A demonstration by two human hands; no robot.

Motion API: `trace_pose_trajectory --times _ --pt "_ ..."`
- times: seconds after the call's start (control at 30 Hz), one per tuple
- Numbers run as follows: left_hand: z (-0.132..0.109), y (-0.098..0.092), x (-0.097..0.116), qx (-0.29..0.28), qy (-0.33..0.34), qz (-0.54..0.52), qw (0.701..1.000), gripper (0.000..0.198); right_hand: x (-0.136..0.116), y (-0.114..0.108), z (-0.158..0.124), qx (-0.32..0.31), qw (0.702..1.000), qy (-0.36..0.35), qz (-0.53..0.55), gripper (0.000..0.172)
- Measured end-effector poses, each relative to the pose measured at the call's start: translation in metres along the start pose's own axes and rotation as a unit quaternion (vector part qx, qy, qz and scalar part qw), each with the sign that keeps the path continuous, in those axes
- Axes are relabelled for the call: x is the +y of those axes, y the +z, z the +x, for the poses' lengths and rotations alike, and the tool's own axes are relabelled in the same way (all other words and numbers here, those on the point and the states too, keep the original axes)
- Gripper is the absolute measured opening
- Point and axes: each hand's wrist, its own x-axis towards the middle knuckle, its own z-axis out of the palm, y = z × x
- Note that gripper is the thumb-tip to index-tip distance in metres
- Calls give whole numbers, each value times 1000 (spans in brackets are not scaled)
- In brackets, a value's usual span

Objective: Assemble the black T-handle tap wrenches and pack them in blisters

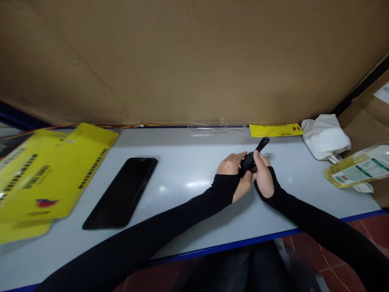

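Both hands are together above the right half of the table, holding a black metal tool (248, 162) that looks like a spokeshave. One flat handle with a hole at its tip points up and to the right. My left hand (232, 165) has its fingers closed round the tool's left side. On the other side my right hand (263, 174) grips it, thumb lying along the base of the handle. Fingers cover much of the tool's body and its lower end. Black sleeves reach over both palms.
A black phone (121, 192) lies left of centre. Yellow cards (75, 170) in clear sleeves overlap at far left. Along the back are a clear plastic shell (212, 127), a yellow card (267, 130) and a white cloth (325, 137). A bottle of yellow liquid (358, 168) lies at right.
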Motion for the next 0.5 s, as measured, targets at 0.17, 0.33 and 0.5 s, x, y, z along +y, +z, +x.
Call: trace_pose_trajectory --times 0.17,0.33,0.5 --pt "2 11 -13 17 -88 -232 969 48 4 -1 -3 -28 999 -9 -40 63" --pt "4 20 -23 13 -131 -359 924 57 9 -6 6 -58 998 13 -33 65" --pt "12 19 -30 81 -116 -363 921 53 7 -36 36 -81 988 -29 -126 57"
